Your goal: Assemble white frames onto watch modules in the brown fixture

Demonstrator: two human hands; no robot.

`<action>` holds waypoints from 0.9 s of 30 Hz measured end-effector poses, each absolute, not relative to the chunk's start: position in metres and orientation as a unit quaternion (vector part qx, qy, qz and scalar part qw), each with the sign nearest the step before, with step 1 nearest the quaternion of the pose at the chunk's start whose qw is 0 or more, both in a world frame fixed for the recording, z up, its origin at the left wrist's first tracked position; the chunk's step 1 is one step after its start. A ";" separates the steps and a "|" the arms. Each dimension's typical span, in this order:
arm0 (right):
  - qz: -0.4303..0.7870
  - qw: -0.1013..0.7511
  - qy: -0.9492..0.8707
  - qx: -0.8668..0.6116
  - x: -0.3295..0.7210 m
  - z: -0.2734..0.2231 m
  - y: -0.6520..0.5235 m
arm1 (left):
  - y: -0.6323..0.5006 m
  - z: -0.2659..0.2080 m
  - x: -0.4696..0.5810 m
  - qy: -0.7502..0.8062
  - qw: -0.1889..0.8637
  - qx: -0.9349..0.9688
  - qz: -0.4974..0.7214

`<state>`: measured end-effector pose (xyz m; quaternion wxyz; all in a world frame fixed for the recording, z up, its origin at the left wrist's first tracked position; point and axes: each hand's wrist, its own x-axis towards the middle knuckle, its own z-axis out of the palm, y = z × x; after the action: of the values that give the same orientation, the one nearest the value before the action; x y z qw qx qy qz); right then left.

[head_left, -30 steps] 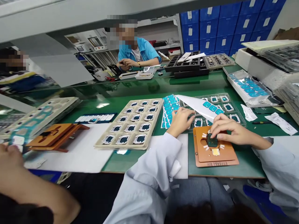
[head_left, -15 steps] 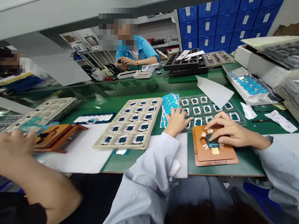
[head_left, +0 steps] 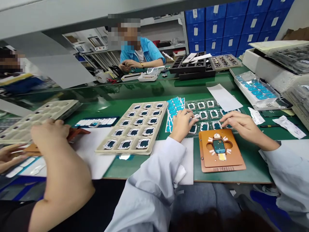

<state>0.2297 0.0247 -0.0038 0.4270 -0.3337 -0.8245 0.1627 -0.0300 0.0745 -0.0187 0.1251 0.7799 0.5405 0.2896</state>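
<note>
My left hand (head_left: 182, 125) reaches over the clear plastic tray (head_left: 185, 108), its thumb and fingers pinched on a small white part (head_left: 196, 116). My right hand (head_left: 241, 125) hovers just behind the orange-brown fixture (head_left: 202, 151), fingertips drawn together by the tray's near right side. Whether anything is between them I cannot make out. In the fixture's middle lies a dark rounded panel (head_left: 219, 146), uncovered, with white tabs around it and a yellowish patch below. White-rimmed frames with dark centres sit in the tray, one of them (head_left: 204, 127) between my hands.
Left of my hands stands a beige tray (head_left: 98, 149) of similar frames. Blue sticker sheets (head_left: 175, 106) lie beside it. A white paper (head_left: 225, 97) overlaps the clear tray. A co-worker's arm (head_left: 65, 167) works at the left; another person (head_left: 142, 53) sits opposite.
My right hand has left the dark panel and moved up to the tray, uncovering the panel. My left fingers have closed on a white part. The white paper has shifted; the neighbouring co-worker's arm moved right.
</note>
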 end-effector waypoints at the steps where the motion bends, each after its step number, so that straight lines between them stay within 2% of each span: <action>1: 0.136 0.432 -0.824 -0.340 0.229 -0.002 0.023 | 0.072 -0.017 -0.029 0.508 0.158 0.777 0.336; 4: 0.082 0.442 -0.829 -0.333 0.224 0.002 0.017 | 0.060 -0.010 -0.021 0.386 0.300 0.749 0.447; 6: 0.096 0.441 -0.834 -0.317 0.221 0.003 0.014 | 0.051 -0.006 -0.015 0.330 0.364 0.727 0.479; 13: 0.272 0.463 -0.790 -0.296 0.218 0.002 0.008 | 0.036 0.000 -0.003 0.278 0.426 0.740 0.441; 17: 0.321 0.431 -0.792 -0.291 0.223 0.003 0.007 | 0.032 0.002 -0.005 0.283 0.466 0.731 0.409; 27: 0.071 0.404 -0.869 -0.276 0.221 0.013 -0.001 | 0.035 -0.006 -0.009 0.281 0.492 0.736 0.370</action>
<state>0.2213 -0.0007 0.0126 0.4037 -0.2760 -0.8694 0.0707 -0.0089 0.0355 -0.0061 0.4920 0.7364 0.2809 0.3698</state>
